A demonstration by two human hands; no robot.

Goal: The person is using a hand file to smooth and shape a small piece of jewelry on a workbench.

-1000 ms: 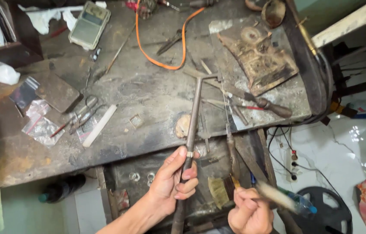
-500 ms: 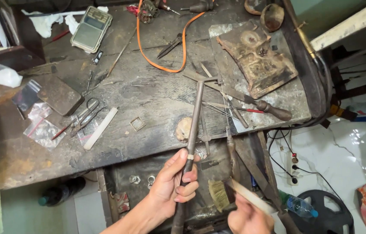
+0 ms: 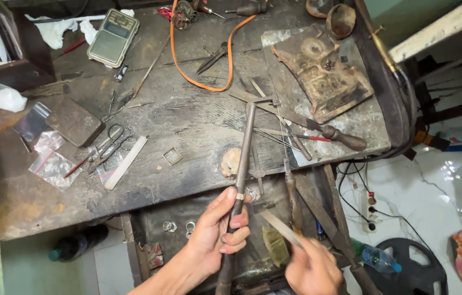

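Observation:
My left hand grips a long tapered metal rod that slants up over the bench edge, its tip near a small crossbar. A thin metal ring sits around the rod just above my fingers. My right hand, low at the frame's bottom, holds a flat pale file whose tip points up-left toward the ring. The file is blurred.
The worn dark workbench carries a digital scale, an orange cord, scissors, a white stick, a small square frame, several files and a charred block. An open drawer lies below the edge.
The right hand has shifted the file from lower right up-left toward the ring on the rod. The left hand keeps the rod in the same place.

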